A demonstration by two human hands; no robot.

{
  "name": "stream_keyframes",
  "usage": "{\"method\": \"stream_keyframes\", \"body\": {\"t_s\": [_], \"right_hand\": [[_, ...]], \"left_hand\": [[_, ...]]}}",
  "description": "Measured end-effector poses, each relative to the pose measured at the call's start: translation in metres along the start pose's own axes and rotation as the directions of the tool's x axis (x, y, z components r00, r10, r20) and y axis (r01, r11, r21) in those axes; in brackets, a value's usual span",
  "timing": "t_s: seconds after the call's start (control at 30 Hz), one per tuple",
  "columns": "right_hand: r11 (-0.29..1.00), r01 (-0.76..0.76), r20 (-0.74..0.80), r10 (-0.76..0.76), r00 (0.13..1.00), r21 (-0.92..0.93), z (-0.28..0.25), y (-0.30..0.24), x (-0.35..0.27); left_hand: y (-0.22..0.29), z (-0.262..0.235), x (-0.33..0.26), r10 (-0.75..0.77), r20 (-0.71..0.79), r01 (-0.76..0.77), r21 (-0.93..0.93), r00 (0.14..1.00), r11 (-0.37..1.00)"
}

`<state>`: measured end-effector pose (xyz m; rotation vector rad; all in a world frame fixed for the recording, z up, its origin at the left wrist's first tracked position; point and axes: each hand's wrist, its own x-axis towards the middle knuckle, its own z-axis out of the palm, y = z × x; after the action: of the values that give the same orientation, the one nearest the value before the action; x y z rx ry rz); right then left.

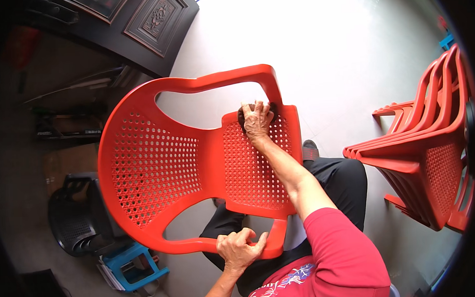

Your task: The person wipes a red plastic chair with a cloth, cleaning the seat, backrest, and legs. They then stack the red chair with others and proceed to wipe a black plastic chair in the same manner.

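Note:
A red plastic armchair (157,164) with a perforated back and seat lies in front of me, its back toward the left. My right hand (257,120) presses a bunched dark cloth (241,117) onto the seat, near the far armrest. The fingers are bent over the cloth and hide most of it. On the near armrest, close to its front bend, my left hand (240,248) is closed round the plastic. Part of the chair rests over my legs.
Stacked red plastic chairs (405,148) stand at the right. On the left are a black chair (75,222) and a blue stool (131,265) with papers beside it. A dark carved door (157,20) stands at the far left. Pale floor (323,46) extends beyond the chair.

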<state>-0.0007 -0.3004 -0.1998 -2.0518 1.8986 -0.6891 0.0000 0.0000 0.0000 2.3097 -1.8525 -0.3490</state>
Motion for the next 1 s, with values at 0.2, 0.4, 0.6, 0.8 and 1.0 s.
{"method": "stream_keyframes", "body": {"t_s": [0.2,0.4,0.6,0.8,1.0], "right_hand": [[0.915,0.396,-0.015,-0.398,0.917,-0.073,0.037,-0.045,-0.032],[0.628,0.720,0.117,-0.771,0.625,0.294,0.000,0.001,-0.111],[0.585,0.693,0.464,-0.796,0.388,0.422,-0.113,0.089,-0.186],[0.742,0.618,0.267,-0.670,0.693,0.260,-0.121,0.115,-0.147],[0.990,-0.127,0.040,0.124,0.991,0.059,-0.072,0.122,-0.035]], "left_hand": [[0.001,0.001,0.009,0.025,-0.014,-0.025,-0.009,1.000,1.000],[-0.001,0.001,0.001,-0.012,-0.034,0.012,-0.019,0.999,1.000],[-0.003,0.008,0.001,-0.021,-0.061,0.021,-0.002,0.998,1.000],[0.003,0.003,0.001,-0.031,-0.055,0.032,0.007,0.998,0.999],[0.001,-0.003,-0.001,0.071,-0.046,-0.072,-0.028,0.996,0.997]]}}
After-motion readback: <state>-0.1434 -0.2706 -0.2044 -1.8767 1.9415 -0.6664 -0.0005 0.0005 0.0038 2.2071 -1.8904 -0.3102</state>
